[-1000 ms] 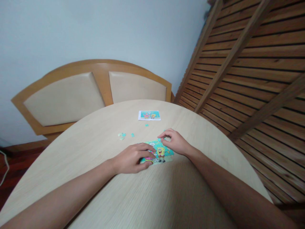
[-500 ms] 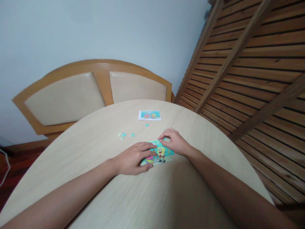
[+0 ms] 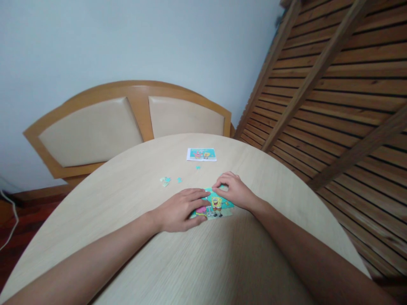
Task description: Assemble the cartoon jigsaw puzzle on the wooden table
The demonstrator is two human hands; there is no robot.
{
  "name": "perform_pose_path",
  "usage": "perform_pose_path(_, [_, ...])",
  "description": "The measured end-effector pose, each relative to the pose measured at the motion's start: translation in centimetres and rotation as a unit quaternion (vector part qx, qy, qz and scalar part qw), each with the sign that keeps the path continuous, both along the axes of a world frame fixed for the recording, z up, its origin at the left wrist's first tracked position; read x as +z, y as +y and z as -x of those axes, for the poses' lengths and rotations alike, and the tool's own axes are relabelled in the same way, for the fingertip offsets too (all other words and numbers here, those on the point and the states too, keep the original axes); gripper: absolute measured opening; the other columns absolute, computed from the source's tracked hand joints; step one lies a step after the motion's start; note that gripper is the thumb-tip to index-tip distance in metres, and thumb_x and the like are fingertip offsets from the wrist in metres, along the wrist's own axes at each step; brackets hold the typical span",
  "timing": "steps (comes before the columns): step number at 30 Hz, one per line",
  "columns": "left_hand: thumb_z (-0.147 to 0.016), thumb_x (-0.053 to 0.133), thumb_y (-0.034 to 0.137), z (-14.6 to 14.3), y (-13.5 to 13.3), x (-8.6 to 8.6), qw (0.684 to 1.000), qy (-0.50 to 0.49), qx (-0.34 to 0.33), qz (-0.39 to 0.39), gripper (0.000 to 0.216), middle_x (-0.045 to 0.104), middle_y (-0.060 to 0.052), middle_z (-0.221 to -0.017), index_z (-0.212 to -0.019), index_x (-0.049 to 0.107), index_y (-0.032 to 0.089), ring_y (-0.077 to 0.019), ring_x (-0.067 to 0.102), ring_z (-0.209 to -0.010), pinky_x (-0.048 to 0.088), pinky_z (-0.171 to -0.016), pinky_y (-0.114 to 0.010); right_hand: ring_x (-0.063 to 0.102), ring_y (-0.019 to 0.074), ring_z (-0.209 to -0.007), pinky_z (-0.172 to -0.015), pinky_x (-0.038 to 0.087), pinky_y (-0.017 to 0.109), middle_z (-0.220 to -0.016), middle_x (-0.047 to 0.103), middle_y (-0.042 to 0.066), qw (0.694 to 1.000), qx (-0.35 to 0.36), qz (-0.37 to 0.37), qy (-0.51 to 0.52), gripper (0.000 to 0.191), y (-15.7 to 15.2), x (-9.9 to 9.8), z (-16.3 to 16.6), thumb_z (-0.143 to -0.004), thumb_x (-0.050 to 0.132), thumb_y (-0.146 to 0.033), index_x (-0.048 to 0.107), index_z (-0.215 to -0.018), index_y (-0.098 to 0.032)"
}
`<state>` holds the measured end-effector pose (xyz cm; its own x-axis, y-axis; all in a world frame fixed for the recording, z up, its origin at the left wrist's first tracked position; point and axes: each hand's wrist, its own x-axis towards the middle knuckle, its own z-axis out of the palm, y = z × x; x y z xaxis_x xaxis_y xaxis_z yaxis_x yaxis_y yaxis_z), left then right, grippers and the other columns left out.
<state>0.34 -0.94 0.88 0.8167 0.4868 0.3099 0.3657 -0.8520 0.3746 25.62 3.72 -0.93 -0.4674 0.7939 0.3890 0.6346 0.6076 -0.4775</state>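
Note:
A small cartoon jigsaw puzzle (image 3: 218,205), mostly teal with a yellow figure, lies on the round light-wood table (image 3: 203,254). My left hand (image 3: 179,209) rests flat on its left part, fingers stretched over the pieces. My right hand (image 3: 233,190) is at the puzzle's top right corner, fingers curled in a pinch pressed down on that corner; whether a piece is in them is hidden. A few loose teal pieces (image 3: 165,181) lie to the left beyond the puzzle, with one small piece (image 3: 198,167) further back.
A printed reference picture (image 3: 201,154) lies near the table's far edge. Behind the table stands a curved wooden bench back with beige cushions (image 3: 127,123). A slatted wooden wall (image 3: 333,97) runs along the right. A white cable (image 3: 9,220) hangs at far left.
My left hand's fingers have straightened and spread flatter over the puzzle. My right hand has stayed at the top right corner. The view has shifted slightly.

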Motion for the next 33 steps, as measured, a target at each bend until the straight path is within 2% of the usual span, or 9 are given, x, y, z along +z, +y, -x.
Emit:
perform_pose_path(2, [-0.096, 0.056, 0.03, 0.2, 0.5, 0.4, 0.998, 0.002, 0.052, -0.019, 0.028, 0.067, -0.011, -0.128, -0.12, 0.066, 0.023, -0.0271, 0.061, -0.119, 0.046, -0.104, -0.046, 0.062, 0.0221, -0.093, -0.088, 0.043, 0.038, -0.087, 0.073, 0.003, 1.0, 0.0, 0.002, 0.006, 0.007, 0.0, 0.0, 0.0, -0.087, 0.071, -0.027, 0.074, -0.083, -0.024])
perform_pose_path(4, [-0.096, 0.051, 0.029, 0.9, 1.4, 1.0, 0.988, 0.015, 0.146, -0.048, 0.023, 0.072, -0.01, -0.11, -0.109, 0.069, 0.021, -0.0258, 0.065, -0.103, 0.05, -0.093, -0.042, 0.063, 0.0222, -0.094, -0.089, 0.043, 0.039, -0.091, 0.074, 0.004, 1.0, -0.003, 0.003, 0.015, 0.007, 0.1, -0.1, 0.0, -0.09, 0.068, -0.026, 0.074, -0.088, -0.024])
perform_pose_path(7, [-0.094, 0.05, 0.031, 3.2, 3.1, 2.0, 0.942, 0.053, 0.327, -0.059, 0.026, 0.071, -0.012, -0.108, -0.103, 0.07, 0.017, -0.0272, 0.064, -0.097, 0.051, -0.082, -0.039, 0.063, 0.0222, -0.096, -0.09, 0.044, 0.039, -0.095, 0.075, 0.004, 1.0, -0.011, 0.003, 0.026, 0.011, 0.2, -0.2, 0.0, -0.091, 0.062, -0.021, 0.073, -0.092, -0.024])
perform_pose_path(11, [-0.092, 0.049, 0.034, 7.0, 5.2, 3.0, 0.885, 0.146, 0.443, -0.002, 0.029, 0.073, -0.013, -0.101, -0.103, 0.07, 0.017, -0.0258, 0.066, -0.086, 0.046, -0.067, -0.032, 0.063, 0.0227, -0.097, -0.091, 0.044, 0.04, -0.097, 0.075, 0.004, 1.0, -0.016, 0.006, 0.024, 0.013, 0.2, -0.4, 0.1, -0.09, 0.062, -0.017, 0.073, -0.094, -0.024])
perform_pose_path(13, [-0.091, 0.05, 0.037, 8.3, 5.9, 3.1, 0.866, 0.189, 0.462, 0.032, 0.03, 0.074, -0.012, -0.098, -0.1, 0.071, 0.018, -0.0254, 0.067, -0.084, 0.044, -0.065, -0.03, 0.064, 0.0228, -0.097, -0.09, 0.044, 0.04, -0.097, 0.075, 0.004, 1.0, -0.015, 0.008, 0.025, 0.012, 0.2, -0.3, 0.1, -0.089, 0.063, -0.019, 0.073, -0.095, -0.023])
perform_pose_path(15, [-0.088, 0.052, 0.038, 9.1, 6.3, 2.9, 0.86, 0.203, 0.465, 0.057, 0.028, 0.075, -0.011, -0.097, -0.097, 0.072, 0.019, -0.0243, 0.067, -0.082, 0.043, -0.064, -0.029, 0.063, 0.0229, -0.099, -0.091, 0.043, 0.04, -0.098, 0.074, 0.004, 1.0, -0.01, 0.007, 0.023, 0.011, 0.1, -0.2, 0.0, -0.09, 0.064, -0.022, 0.073, -0.096, -0.024])
perform_pose_path(20, [-0.083, 0.056, 0.04, 9.3, 6.7, 2.2, 0.883, 0.176, 0.428, 0.072, 0.027, 0.076, -0.009, -0.092, -0.092, 0.072, 0.02, -0.0221, 0.067, -0.078, 0.043, -0.063, -0.028, 0.058, 0.0255, -0.11, -0.099, 0.036, 0.046, -0.111, 0.07, 0.006, 0.999, 0.046, -0.006, -0.023, 0.022, -0.7, 0.4, 0.0, -0.088, 0.072, -0.039, 0.075, -0.108, -0.029])
perform_pose_path(24, [-0.083, 0.055, 0.035, 9.0, 6.9, 1.8, 0.894, 0.157, 0.413, 0.078, 0.024, 0.075, -0.01, -0.09, -0.088, 0.071, 0.018, -0.0222, 0.067, -0.077, 0.045, -0.065, -0.029, 0.057, 0.0266, -0.112, -0.1, 0.035, 0.047, -0.114, 0.069, 0.006, 0.993, 0.096, -0.012, -0.061, 0.03, -1.0, 0.6, 0.0, -0.085, 0.075, -0.047, 0.076, -0.111, -0.033])
perform_pose_path(33, [-0.085, 0.053, 0.034, 9.2, 7.0, 1.6, 0.903, 0.142, 0.396, 0.083, 0.024, 0.074, -0.011, -0.095, -0.095, 0.068, 0.017, -0.0221, 0.067, -0.079, 0.045, -0.067, -0.029, 0.057, 0.0276, -0.113, -0.1, 0.035, 0.048, -0.116, 0.068, 0.007, 0.996, 0.064, -0.015, -0.059, 0.031, -0.7, 0.2, 0.1, -0.082, 0.077, -0.049, 0.078, -0.108, -0.031])
